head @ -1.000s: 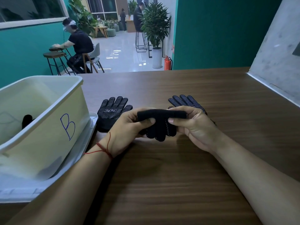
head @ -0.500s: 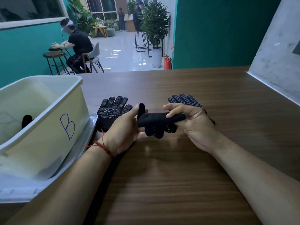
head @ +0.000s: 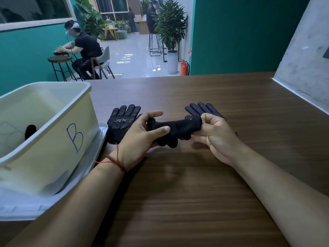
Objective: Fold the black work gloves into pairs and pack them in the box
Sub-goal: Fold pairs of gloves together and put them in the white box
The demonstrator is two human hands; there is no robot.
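A folded bundle of black work gloves [head: 175, 130] hangs just above the table between both hands. My left hand [head: 142, 135] grips its left end, thumb across the front. My right hand [head: 216, 133] pinches its right end at the cuff. Two more black dotted gloves lie flat behind: one [head: 122, 120] left of my left hand, and one [head: 201, 108] partly hidden behind my right hand. The cream box [head: 53, 132] marked "B" stands at the left, with something black [head: 30, 131] showing inside it.
The box sits on a white lid [head: 35, 202] at the wooden table's [head: 195, 193] left edge. A grey wall [head: 302, 68] borders the table on the right. Beyond the far edge, a person sits at a small table across an open floor.
The bundle has stretched out sideways: my right hand drew its end to the right, and my left hand wrapped further round the left end.
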